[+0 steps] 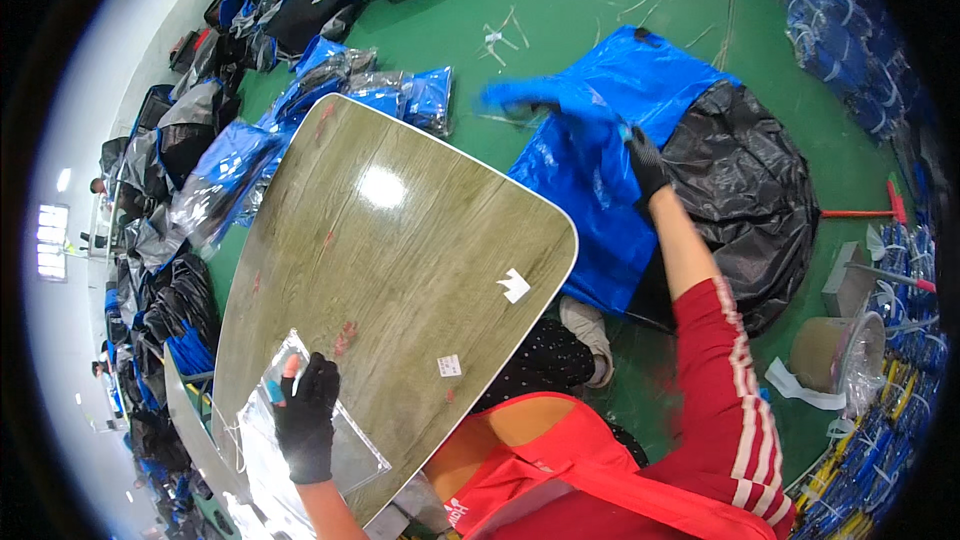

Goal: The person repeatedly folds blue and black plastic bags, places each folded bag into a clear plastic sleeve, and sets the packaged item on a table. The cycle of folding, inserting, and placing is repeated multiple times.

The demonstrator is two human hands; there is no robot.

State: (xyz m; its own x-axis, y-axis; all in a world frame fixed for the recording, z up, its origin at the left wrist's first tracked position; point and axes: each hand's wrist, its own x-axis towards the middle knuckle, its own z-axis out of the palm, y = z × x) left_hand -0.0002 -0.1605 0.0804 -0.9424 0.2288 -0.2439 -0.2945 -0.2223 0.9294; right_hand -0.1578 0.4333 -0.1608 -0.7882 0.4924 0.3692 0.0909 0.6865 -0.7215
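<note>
My left hand [306, 418], in a black glove with bare fingertips and blue tape on a finger, lies on a clear plastic bag [358, 448] at the near left of a wood-grain table [430, 230]. Its fingers look extended over the plastic. Out to the right, my gloved right hand [648, 166] is closed on the blue part of a large blue-and-black tarpaulin-like bag [745, 175]. A raised blue flap [540, 95] beyond that hand is smeared by motion. The round black end of this bag spreads on the green floor.
Plastic-wrapped blue packages [225, 170] lie beyond the table's left edge. Heaps of black, grey and blue bags [190, 120] line the left side. Bundled blue goods [830, 30] stand far right. A bucket [832, 352] and a red-handled tool [860, 213] are at the right.
</note>
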